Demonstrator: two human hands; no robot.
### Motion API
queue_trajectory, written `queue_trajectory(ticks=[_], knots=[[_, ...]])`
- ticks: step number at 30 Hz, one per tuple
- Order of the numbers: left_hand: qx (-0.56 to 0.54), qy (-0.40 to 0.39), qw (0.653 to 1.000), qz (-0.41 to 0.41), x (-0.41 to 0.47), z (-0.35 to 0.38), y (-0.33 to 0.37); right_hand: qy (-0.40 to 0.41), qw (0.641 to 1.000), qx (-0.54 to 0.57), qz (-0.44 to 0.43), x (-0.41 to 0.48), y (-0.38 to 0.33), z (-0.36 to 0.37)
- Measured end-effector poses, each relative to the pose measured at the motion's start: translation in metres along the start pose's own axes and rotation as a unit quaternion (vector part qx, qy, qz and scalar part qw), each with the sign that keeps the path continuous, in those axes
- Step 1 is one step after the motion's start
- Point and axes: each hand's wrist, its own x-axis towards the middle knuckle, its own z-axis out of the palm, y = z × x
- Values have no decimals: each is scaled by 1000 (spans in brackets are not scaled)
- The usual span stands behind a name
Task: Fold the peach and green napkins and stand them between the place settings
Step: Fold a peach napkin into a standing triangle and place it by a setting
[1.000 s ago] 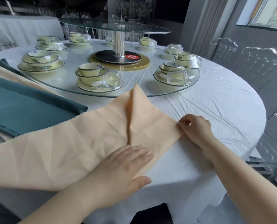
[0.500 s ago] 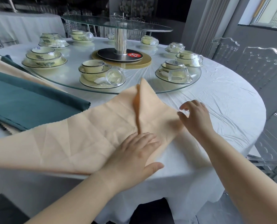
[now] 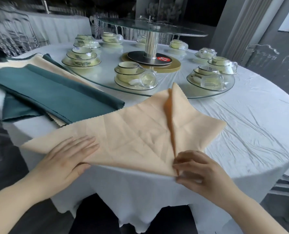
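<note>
The left hand (image 3: pixel 68 159) is laid flat and open, palm down, on the left wing of a peach cloth napkin (image 3: pixel 132 132), its fingers spread over the fabric near the desk's front edge and its thumb tucked beneath the napkin's lower edge. The right hand (image 3: pixel 196 173) is pinched on the napkin's bottom point, where the two folded flaps meet; thumb and fingertips are closed on that corner just at the rim of the desk.

The peach napkin is spread on a round desk covered with a wrinkled white tablecloth (image 3: pixel 250 132). It is folded so that a raised centre crease runs from the pinched corner up to a peak, which lies at the edge of a round glass turntable (image 3: pixel 106 78). A wing is stretched to each side, the left one longer.

A dark green cloth napkin (image 3: pixel 52 95) is stacked to the left, folded flat, with further peach and green layers seen under and behind it; how many are piled there cannot be told.

On the turntable, pale yellow bowl-and-plate place settings (image 3: pixel 128 71) are ranged in a ring, each with a clear glass cup lying on its side. A chrome post (image 3: pixel 151 44) is raised from a gold and black base and carries a smaller upper glass disc (image 3: pixel 157 27).
</note>
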Motion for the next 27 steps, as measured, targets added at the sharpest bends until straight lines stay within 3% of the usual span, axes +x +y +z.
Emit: queue_trajectory(ticks=[4, 12, 15, 18, 22, 27], knots=[[20, 30, 999, -16, -14, -7, -23, 33, 995, 83, 43, 0, -7, 2], [45, 101, 990, -88, -30, -18, -46, 60, 995, 43, 68, 1, -12, 1], [60, 120, 985, -108, -36, -31, -54, 42, 990, 79, 106, 1, -12, -9], [0, 139, 982, -131, -34, -48, -50, -8, 989, 86, 121, 0, -14, -21], [-118, 51, 980, -154, -15, -82, -33, -58, 980, 102, 160, 15, -11, -39], [-223, -65, 965, -122, 36, -118, -17, 48, 968, 90, 229, 55, 38, -65]])
